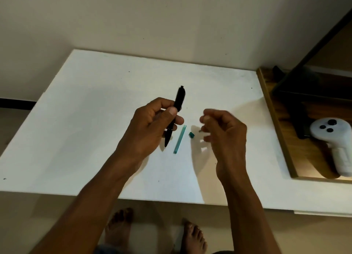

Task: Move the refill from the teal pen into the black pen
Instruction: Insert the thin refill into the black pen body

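My left hand [152, 126] grips the black pen [176, 112] between thumb and fingers, holding it nearly upright above the white table [95, 120], tip pointing down toward me. The teal pen barrel [180, 139] lies flat on the table just right of the black pen's tip. A small teal end piece [191, 135] lies beside the barrel. My right hand [222, 131] hovers right of these parts with its fingers curled; a small dark tip shows at its fingers, too blurred to identify.
A wooden tray [274, 124] sits at the table's right edge, with a white controller [335, 147] and a dark box [312, 93] on it. A beige wall stands behind the table. Bare feet [194, 238] show below the near edge.
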